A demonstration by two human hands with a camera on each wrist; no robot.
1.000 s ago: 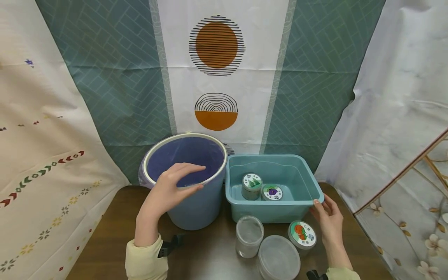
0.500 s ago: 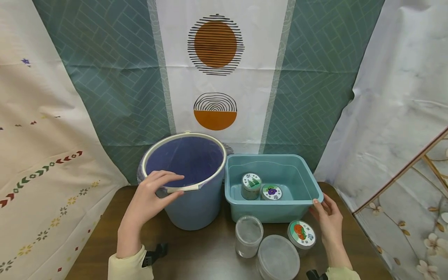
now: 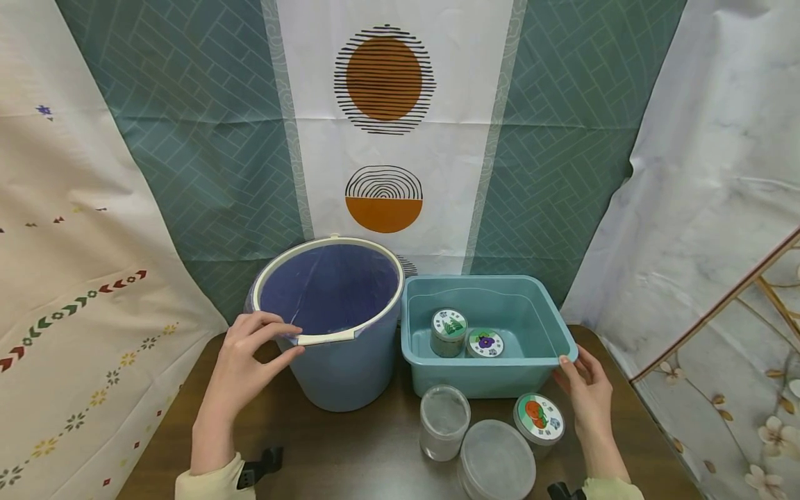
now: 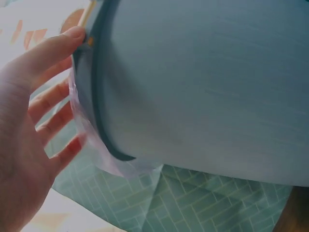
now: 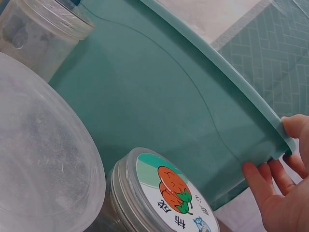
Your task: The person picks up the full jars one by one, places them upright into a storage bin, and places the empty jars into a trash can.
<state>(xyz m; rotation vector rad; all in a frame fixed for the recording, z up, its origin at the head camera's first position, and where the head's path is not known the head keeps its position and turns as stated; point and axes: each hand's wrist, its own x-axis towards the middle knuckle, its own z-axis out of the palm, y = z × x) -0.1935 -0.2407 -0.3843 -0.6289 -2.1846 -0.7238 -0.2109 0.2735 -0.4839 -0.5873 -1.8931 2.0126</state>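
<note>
My left hand (image 3: 234,364) pinches the cream-coloured rim of a blue trash bin (image 3: 346,378) at its near left side, thumb outside and fingertips over the edge. A clear purplish bag lines the bin. In the left wrist view the thumb lies at the rim of the bin (image 4: 203,96), fingers spread beside the bag's overhang. With my right hand (image 3: 590,396) I grip the near right corner of a teal plastic basin (image 3: 481,378), the thumb on its lip and the fingers under it. Inside stand a jar with a green-picture lid (image 3: 448,330) and a lower purple-flower one (image 3: 485,343).
Before the basin stand a small clear jar (image 3: 444,423), a wide jar with a frosted lid (image 3: 498,458) and a jar with orange fruit on its lid (image 3: 540,420). All rest on a dark wooden table (image 3: 350,451). Patterned cloths (image 3: 562,139) hang behind and at both sides.
My left hand has moved left and slightly down, from over the bin's opening to its near left rim, with thumb and fingers closing together. The right hand stays at the basin's corner.
</note>
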